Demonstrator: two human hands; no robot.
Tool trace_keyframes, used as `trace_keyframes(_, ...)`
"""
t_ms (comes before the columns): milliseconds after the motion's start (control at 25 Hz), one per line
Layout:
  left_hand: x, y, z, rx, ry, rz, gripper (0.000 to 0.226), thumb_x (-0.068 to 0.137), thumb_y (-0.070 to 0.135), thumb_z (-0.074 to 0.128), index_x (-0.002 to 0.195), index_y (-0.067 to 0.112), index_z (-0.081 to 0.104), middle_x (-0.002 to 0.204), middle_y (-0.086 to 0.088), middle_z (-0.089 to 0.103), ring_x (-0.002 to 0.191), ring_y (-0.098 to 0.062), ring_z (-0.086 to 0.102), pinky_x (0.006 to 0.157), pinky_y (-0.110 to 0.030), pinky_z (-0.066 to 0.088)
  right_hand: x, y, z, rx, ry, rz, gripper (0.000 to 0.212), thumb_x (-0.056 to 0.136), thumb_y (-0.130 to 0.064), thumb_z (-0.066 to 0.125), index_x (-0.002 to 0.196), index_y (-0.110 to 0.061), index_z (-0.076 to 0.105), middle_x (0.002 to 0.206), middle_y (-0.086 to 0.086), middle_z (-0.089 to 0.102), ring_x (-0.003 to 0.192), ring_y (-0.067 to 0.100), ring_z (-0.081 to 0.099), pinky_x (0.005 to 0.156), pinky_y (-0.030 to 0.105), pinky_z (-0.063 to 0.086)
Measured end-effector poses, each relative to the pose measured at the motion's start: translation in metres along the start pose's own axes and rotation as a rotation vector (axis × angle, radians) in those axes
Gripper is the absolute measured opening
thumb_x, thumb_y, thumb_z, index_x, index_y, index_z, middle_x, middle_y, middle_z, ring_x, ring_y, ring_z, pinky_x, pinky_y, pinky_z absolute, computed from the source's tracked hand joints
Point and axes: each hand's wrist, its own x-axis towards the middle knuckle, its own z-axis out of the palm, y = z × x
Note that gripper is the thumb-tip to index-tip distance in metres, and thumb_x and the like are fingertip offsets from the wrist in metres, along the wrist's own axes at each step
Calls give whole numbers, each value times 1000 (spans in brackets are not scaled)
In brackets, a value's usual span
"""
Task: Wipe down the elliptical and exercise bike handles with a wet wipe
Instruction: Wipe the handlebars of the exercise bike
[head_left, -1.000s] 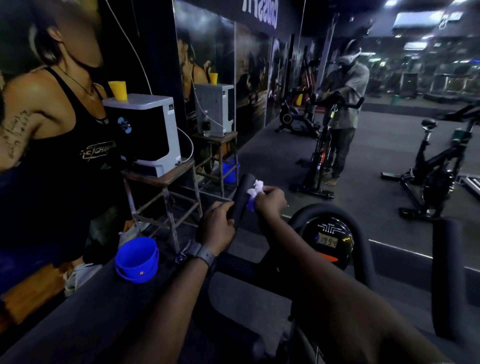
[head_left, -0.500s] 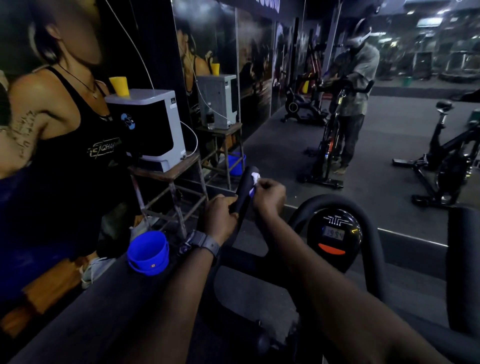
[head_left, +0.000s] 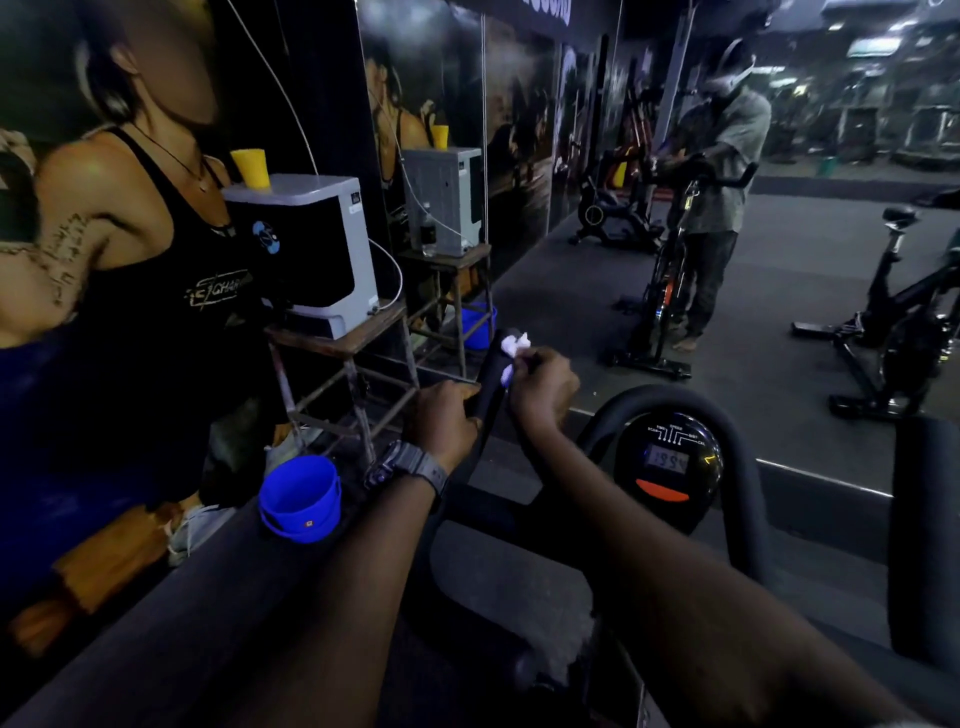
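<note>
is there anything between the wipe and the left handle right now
Nothing visible. The right hand pinches the wet wipe directly against the left handle near its top end; the left hand grips the handle lower down.

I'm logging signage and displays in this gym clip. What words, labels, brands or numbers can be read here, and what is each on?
"CHAR", partly legible gold lettering on the black tank top in the wall poster.
Digits on the bike console display: lit, too blurred to read.
Small white labels arcing above that display: too small to read.
Round blue logo on the water purifier: unreadable.
White letters on the banner at the top edge: cut off.
</note>
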Motion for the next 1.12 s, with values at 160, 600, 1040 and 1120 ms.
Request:
trace_keyframes(160, -1, -1, 2, -41, 40, 19, 22, 84, 28, 69, 102, 19, 77, 92, -15, 73, 88, -37, 67, 69, -38, 51, -42, 17, -3, -209, -159, -192, 26, 90, -37, 66, 90, -13, 77, 87, 15, 73, 87, 32, 69, 66, 30, 47)
trace_keyframes(600, -3, -3, 5, -61, 12, -58, 39, 85, 16, 69, 124, 18, 69, 116, -11, 71, 109, -30, 65, 91, -35, 51, -66, 15, -18, -333, -432, -95, 29, 93, -25, 61, 109, -1, 64, 110, 22, 66, 105, 38, 63, 71, 30, 41)
trace_keyframes(1040, -55, -38, 4, -291, -42, -268, 21, 87, 4, 69, 107, 5, 73, 105, -7, 74, 93, -16, 69, 84, -25, 53, -24, -4, -23, -445, -201, -604, 21, 89, -10, 58, 109, -1, 55, 104, 21, 58, 92, 42, 58, 71, 42, 41)
trace_keyframes(1120, -66, -43, 0, -380, -9, -349, 19, 85, 1, 69, 104, 2, 73, 101, -9, 74, 89, -14, 67, 82, -22, 52, -39, 1, -25, -581, -304, -778, 16, 88, -9, 59, 99, 2, 62, 100, 24, 62, 92, 43, 60, 73, 44, 42)
